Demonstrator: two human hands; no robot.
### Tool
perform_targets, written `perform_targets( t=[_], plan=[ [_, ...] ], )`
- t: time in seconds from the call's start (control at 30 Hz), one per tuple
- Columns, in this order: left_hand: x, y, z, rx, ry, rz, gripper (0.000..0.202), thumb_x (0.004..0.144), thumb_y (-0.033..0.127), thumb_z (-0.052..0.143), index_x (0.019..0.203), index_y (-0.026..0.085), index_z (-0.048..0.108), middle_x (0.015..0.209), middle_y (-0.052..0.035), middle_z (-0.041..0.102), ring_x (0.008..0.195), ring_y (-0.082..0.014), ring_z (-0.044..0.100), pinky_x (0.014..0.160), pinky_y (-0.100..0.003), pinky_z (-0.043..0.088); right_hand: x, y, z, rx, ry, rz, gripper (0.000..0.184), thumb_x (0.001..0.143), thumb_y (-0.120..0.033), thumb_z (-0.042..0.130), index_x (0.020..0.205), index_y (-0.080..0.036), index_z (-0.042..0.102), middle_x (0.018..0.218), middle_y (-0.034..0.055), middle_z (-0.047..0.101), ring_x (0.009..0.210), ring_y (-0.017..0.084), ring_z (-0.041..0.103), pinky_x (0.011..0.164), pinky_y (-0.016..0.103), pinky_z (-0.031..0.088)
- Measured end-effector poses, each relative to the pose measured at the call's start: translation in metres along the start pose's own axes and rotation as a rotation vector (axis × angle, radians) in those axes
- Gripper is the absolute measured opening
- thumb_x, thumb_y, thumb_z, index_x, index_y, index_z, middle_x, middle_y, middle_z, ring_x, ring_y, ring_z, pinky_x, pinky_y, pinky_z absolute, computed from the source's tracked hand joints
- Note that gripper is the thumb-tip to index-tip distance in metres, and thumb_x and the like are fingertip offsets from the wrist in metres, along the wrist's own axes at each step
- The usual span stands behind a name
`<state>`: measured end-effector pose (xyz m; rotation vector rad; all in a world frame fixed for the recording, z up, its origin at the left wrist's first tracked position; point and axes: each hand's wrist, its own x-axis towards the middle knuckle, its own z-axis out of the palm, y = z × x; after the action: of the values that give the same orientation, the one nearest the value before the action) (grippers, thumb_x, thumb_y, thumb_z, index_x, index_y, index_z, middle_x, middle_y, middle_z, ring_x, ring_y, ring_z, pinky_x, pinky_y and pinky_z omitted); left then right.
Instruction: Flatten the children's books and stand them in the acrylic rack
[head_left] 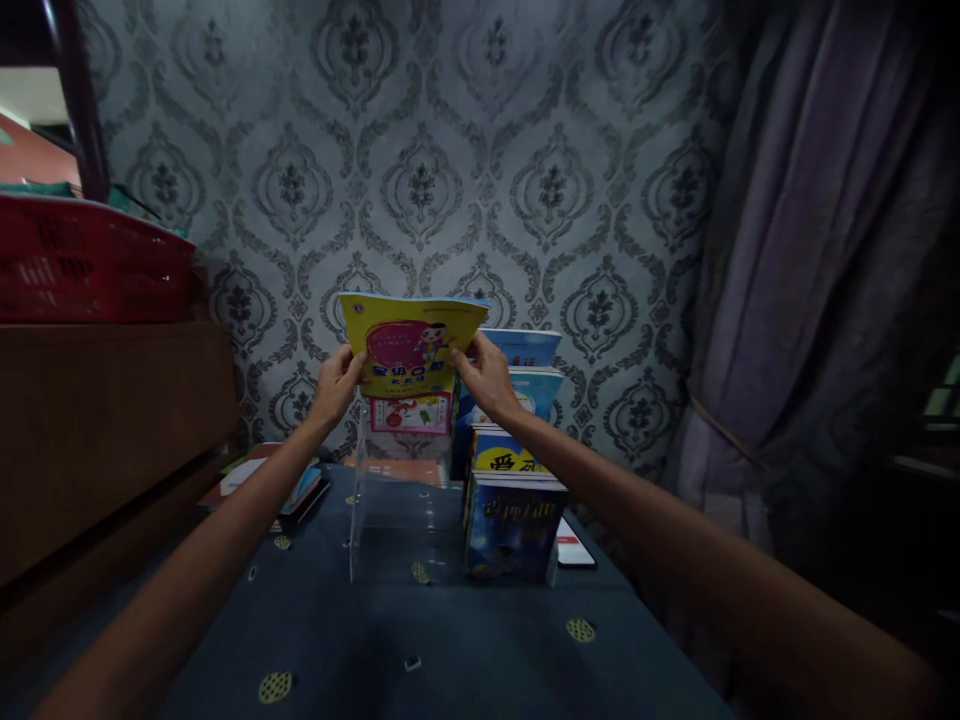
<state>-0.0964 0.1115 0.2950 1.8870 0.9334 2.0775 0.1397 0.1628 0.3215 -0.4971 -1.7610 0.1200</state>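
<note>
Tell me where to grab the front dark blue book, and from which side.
Probably the right edge of the dark blue book, from the right: it stands upright against the books behind, clear stand to its left, only a flat phone to its right. The left hand and right hand hold the yellow booklet.

Bench (420,640): dark blue cloth with yellow dots. A clear stand (390,510) sits at centre. Upright books (514,525) stand just right of it. A phone (576,548) lies far right. Flat books (262,485) lie far left.
</note>
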Motion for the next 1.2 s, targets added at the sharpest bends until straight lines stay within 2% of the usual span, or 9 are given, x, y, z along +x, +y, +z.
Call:
perform_targets(
  t=[0.17, 0.4, 0.63, 0.77, 0.93, 1.03, 1.2],
  plan=[
    [-0.003, -0.010, 0.001, -0.025, -0.005, -0.030, 0.047, 0.078, 0.064, 0.064, 0.089, 0.018, 0.061, 0.083, -0.0013, 0.064, 0.076, -0.0167, 0.060, 0.060, -0.023, 0.053, -0.001, 0.003, 0.000, -0.034, -0.040, -0.002, 0.020, 0.083, -0.030, 0.047, 0.098, -0.019, 0.057, 0.089, 0.0044, 0.067, 0.081, 0.020, 0.060, 0.076, 0.031, 0.047],
    [-0.006, -0.025, -0.002, -0.062, 0.005, -0.088, 0.047, 0.077, 0.064, 0.065, 0.089, 0.019, 0.060, 0.084, 0.0002, 0.063, 0.076, -0.0154, 0.060, 0.061, -0.023, 0.054, 0.006, 0.005, 0.001, -0.182, -0.080, 0.004, 0.022, 0.081, -0.028, 0.049, 0.096, -0.018, 0.062, 0.086, 0.0054, 0.069, 0.075, 0.021, 0.059, 0.071, 0.030, 0.045],
    [-0.002, -0.034, -0.004, -0.047, 0.020, -0.108, 0.044, 0.077, 0.061, 0.066, 0.083, 0.018, 0.060, 0.076, 0.0020, 0.059, 0.070, -0.0140, 0.057, 0.056, -0.023, 0.054, 0.025, 0.004, -0.004, -0.223, -0.271, 0.133, 0.022, 0.075, -0.022, 0.055, 0.089, -0.015, 0.071, 0.085, 0.0063, 0.074, 0.078, 0.023, 0.066, 0.064, 0.028, 0.047],
    [0.004, -0.035, -0.003, -0.032, 0.026, -0.140, 0.042, 0.079, 0.059, 0.065, 0.079, 0.018, 0.058, 0.074, 0.0014, 0.059, 0.067, -0.0140, 0.058, 0.053, -0.023, 0.053, 0.032, 0.001, -0.005, -0.219, -0.272, 0.192, 0.019, 0.076, -0.023, 0.057, 0.083, -0.016, 0.073, 0.074, 0.0056, 0.073, 0.072, 0.022, 0.067, 0.060, 0.027, 0.047],
    [0.009, -0.033, -0.002, -0.001, 0.031, -0.188, 0.041, 0.080, 0.058, 0.064, 0.076, 0.018, 0.056, 0.072, 0.0013, 0.058, 0.066, -0.0141, 0.058, 0.051, -0.022, 0.051, 0.037, 0.001, -0.005, -0.189, -0.287, 0.271, 0.015, 0.075, -0.018, 0.060, 0.082, -0.015, 0.072, 0.073, 0.0071, 0.073, 0.068, 0.022, 0.068, 0.062, 0.030, 0.051],
    [0.012, -0.033, -0.001, 0.026, 0.036, -0.214, 0.040, 0.081, 0.057, 0.063, 0.076, 0.018, 0.056, 0.070, 0.0014, 0.058, 0.063, -0.0134, 0.056, 0.048, -0.020, 0.049, 0.040, 0.001, -0.004, -0.116, -0.305, 0.300, 0.014, 0.079, -0.019, 0.061, 0.085, -0.014, 0.072, 0.079, 0.0086, 0.075, 0.068, 0.021, 0.069, 0.061, 0.028, 0.055],
    [0.024, -0.037, 0.001, 0.065, 0.047, -0.269, 0.040, 0.083, 0.056, 0.060, 0.080, 0.016, 0.057, 0.067, 0.0019, 0.057, 0.060, -0.0128, 0.055, 0.045, -0.019, 0.044, 0.043, -0.010, -0.001, -0.112, -0.319, 0.354, 0.023, 0.093, -0.031, 0.052, 0.101, -0.015, 0.066, 0.099, 0.0108, 0.075, 0.074, 0.019, 0.071, 0.058, 0.026, 0.058]
  ],
)
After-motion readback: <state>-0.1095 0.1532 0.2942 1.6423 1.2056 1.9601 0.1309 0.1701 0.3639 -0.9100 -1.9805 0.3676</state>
